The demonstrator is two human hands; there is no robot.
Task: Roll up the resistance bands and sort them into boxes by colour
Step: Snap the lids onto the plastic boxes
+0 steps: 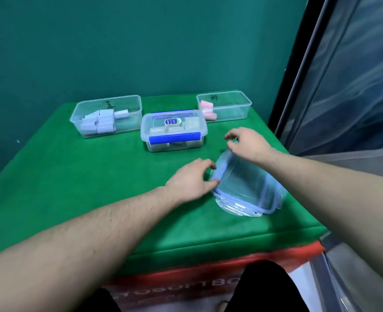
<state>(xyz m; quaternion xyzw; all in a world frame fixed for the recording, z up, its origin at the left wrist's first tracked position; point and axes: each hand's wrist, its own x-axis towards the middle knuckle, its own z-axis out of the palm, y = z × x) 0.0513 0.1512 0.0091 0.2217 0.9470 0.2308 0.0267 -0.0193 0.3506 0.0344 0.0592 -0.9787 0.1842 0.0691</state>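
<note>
The rolled resistance bands already lie sorted at the far edge of the surface [96, 188]: pale lilac-white rolls [99, 122] are heaped in the left open box [106, 115], and a few pink rolls [207, 110] sit at the near-left end of the right open box [224, 106]. Each of these boxes is clear plastic, rectangular with rounded corners, and has a dark handwritten mark on its far wall. Between them, a little nearer, stands a closed box [173, 130] with a blue-clipped lid and a round label; pale contents show through its walls, but I cannot tell what they are.

Closest to the person lies a stack of clear lids [248, 188] with pale blue rims and clips, blurred, its long axis running from far-left to near-right. No loose band is visible on the green felt, so the next move probably concerns these lids, perhaps capping the open boxes.

The left hand [191, 180] is at the stack's left edge, fingers curled, thumb on the rim; it seems to grip that edge, though the blur leaves this uncertain. The right hand [246, 144] is at the far corner, fingers bent downward, fingertips at or just over the rim; whether it pinches the lid I cannot tell. Both hands are at the stack, well apart from the open boxes beyond.

The felt looks soft and matte, the plastic glossy and thin.
</note>
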